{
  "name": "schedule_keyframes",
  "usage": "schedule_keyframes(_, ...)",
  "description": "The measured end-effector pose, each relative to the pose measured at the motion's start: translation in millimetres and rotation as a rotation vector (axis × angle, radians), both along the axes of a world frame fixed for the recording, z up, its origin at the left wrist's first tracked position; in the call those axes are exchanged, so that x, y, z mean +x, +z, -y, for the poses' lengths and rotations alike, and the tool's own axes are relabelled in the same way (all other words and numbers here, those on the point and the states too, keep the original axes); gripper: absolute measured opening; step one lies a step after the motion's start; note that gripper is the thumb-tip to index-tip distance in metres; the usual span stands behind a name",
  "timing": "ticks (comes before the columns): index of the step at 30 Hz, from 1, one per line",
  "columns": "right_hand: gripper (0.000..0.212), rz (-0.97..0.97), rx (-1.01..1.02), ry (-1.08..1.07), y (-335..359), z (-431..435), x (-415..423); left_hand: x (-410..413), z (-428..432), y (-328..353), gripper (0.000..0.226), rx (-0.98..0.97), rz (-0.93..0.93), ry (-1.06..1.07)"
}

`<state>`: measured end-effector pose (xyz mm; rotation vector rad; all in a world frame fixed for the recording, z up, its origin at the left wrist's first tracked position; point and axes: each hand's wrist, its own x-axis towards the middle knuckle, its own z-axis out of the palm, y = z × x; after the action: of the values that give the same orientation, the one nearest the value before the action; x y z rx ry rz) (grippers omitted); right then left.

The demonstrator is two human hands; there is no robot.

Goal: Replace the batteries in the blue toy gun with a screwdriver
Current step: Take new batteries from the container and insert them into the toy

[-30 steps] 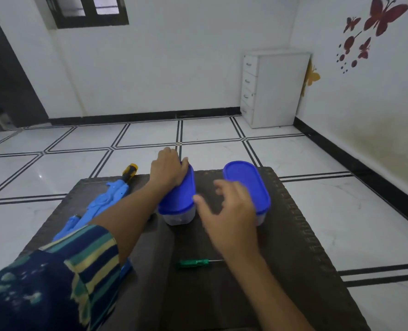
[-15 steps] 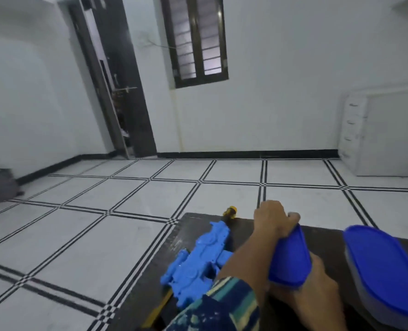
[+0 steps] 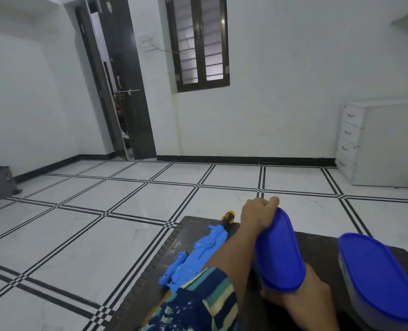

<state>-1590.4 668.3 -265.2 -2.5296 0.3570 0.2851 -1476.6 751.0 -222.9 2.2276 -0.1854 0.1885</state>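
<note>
My left hand [image 3: 257, 215] is clamped on the lid [image 3: 279, 249], peeling it off a box; right hand [image 3: 300, 295] steadies below, grip hidden; gun [image 3: 198, 256] left of lid on counter [image 3: 188, 235], unopened; next: fetch batteries, find screwdriver.

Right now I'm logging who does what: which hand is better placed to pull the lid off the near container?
Probably the left hand: it already grips the far edge of the blue lid, which is tilted up. The right hand sits below, seemingly steadying the container, so it looks better suited to bracing.
</note>
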Motion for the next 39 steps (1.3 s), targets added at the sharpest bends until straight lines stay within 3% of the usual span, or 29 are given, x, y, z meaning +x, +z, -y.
schedule_keyframes(4, 0.068, -0.024, -0.046, 0.013, 1.2, -3.0, 1.5, -8.3, 2.9, 23.5, 0.044, 0.006, -0.103, -0.014)
schedule_keyframes(8, 0.063, -0.001, -0.023, -0.023, 4.9, -4.5, -13.9, -18.7, -14.8, 36.0, 0.037, -0.105, -0.280, 0.010)
schedule_keyframes(11, 0.044, 0.033, 0.027, 0.016, -2.8, 2.8, -22.7, -27.7, -28.1, 38.9, 0.065, -0.243, -0.436, 0.034)
schedule_keyframes(18, 0.025, 0.110, 0.289, -0.046, 0.0, 1.0, -26.9, -48.0, -15.9, 18.8, 0.050, -0.153, -0.348, 0.011)
schedule_keyframes(20, 0.028, 0.160, 0.349, -0.025, 0.1, 4.5, -39.5, -48.8, -20.4, 18.6, 0.049, -0.207, -0.366, 0.066)
schedule_keyframes(24, 0.090, 0.140, 0.396, -0.047, 2.7, 20.8, -58.1, -49.3, -29.5, 23.0, 0.049, -0.358, -0.384, 0.205)
schedule_keyframes(25, 0.090, 0.156, 0.385, -0.033, 6.8, 22.7, -63.9, -48.6, -32.6, 24.5, 0.050, -0.391, -0.371, 0.239)
schedule_keyframes(27, 0.060, 0.290, 0.412, -0.075, 14.5, 30.3, -74.6, -50.2, -29.0, 28.1, 0.049, -0.464, -0.361, 0.290)
schedule_keyframes(29, 0.019, 0.518, 0.679, -0.204, 30.0, 32.8, -85.1, -52.2, -23.5, 33.0, 0.053, -0.573, -0.387, 0.341)
schedule_keyframes(31, 0.022, 0.680, 1.097, -0.338, 52.2, 27.2, -96.2, -57.8, -11.9, 38.5, 0.052, -0.685, -0.407, 0.340)
schedule_keyframes(33, 0.038, 0.790, 1.250, -0.402, 57.0, 26.0, -101.2, -67.1, 2.4, 44.3, 0.045, -0.677, -0.383, 0.319)
schedule_keyframes(34, 0.038, 0.837, 1.213, -0.434, 56.7, 25.0, -101.9, -69.7, 9.6, 45.2, 0.043, -0.630, -0.369, 0.305)
schedule_keyframes(37, 0.030, 1.000, 0.844, -0.483, 51.4, 30.7, -103.2, -73.6, 27.6, 44.0, 0.038, -0.404, -0.261, 0.165)
schedule_keyframes(39, 0.015, 1.138, 0.651, -0.416, 46.0, 41.8, -103.3, -67.4, 28.9, 37.5, 0.030, -0.183, -0.186, 0.061)
